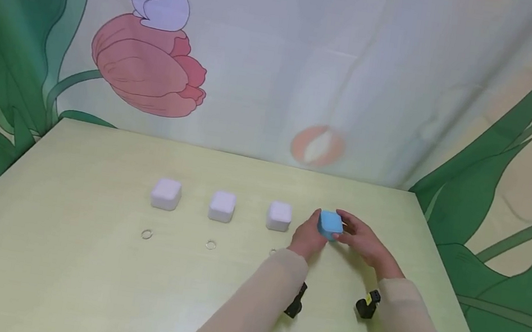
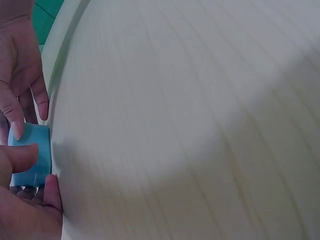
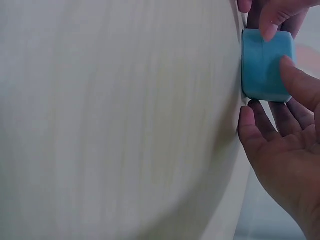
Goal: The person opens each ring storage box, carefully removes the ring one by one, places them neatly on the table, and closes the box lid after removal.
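A small blue box [image 1: 330, 224] with rounded edges rests on the table at the right end of a row, between both hands. My left hand [image 1: 309, 237] holds its left side, thumb on the near face in the left wrist view. From the right, my right hand [image 1: 363, 242] grips the same box, its thumb [image 3: 297, 80] on the near face and fingers behind. A seam runs along the blue box [image 2: 35, 155] in the left wrist view. The far fingers of both hands are partly hidden.
Three pale lilac boxes [image 1: 222, 206] stand in a row to the left. In front of them lie small rings [image 1: 146, 234], one partly covered by the left sleeve [image 1: 245, 310]. Black wrist cameras [image 1: 366, 306] hang at the cuffs. A printed curtain [image 1: 270, 64] stands behind the table [image 1: 55, 250].
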`<control>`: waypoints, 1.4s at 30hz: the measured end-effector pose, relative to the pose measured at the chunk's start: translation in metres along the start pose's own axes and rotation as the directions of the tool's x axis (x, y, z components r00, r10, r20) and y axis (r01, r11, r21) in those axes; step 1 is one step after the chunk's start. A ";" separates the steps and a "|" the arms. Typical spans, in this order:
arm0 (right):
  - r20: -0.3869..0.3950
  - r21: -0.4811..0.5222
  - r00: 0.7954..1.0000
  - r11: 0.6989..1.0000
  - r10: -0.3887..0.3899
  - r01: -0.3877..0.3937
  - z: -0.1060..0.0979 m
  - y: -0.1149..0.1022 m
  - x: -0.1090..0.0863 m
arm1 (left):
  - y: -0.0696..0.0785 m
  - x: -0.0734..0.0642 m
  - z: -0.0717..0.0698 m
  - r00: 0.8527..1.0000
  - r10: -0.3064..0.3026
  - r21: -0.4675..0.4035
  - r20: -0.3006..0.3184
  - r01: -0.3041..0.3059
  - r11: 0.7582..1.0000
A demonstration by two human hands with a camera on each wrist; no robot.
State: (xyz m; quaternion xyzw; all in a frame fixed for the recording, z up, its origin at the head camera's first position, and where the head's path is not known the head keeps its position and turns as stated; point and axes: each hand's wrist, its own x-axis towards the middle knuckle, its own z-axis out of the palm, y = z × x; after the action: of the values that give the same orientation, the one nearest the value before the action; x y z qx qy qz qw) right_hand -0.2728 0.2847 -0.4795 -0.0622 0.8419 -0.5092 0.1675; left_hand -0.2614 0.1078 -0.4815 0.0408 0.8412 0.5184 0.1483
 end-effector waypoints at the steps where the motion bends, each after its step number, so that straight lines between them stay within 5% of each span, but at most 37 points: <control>1: -0.004 0.001 1.000 1.000 0.000 0.000 0.001 -0.001 0.000 | 0.000 0.000 0.000 1.000 -0.001 -0.004 -0.004 0.001 1.000; 21: -0.030 0.005 0.999 0.999 0.032 -0.032 0.009 0.003 -0.001 | -0.006 0.006 0.011 0.987 -0.019 0.123 -0.162 0.040 0.992; 42: -0.040 -0.013 0.999 1.000 0.021 -0.022 0.006 0.003 -0.003 | -0.006 0.010 0.010 0.990 -0.009 0.168 -0.143 0.033 0.985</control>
State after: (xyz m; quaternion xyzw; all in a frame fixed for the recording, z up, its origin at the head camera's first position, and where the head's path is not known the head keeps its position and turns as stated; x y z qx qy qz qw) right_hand -0.2680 0.2823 -0.4841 -0.0442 0.8491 -0.5028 0.1557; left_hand -0.2674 0.1165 -0.4928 0.0075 0.8912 0.4447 0.0895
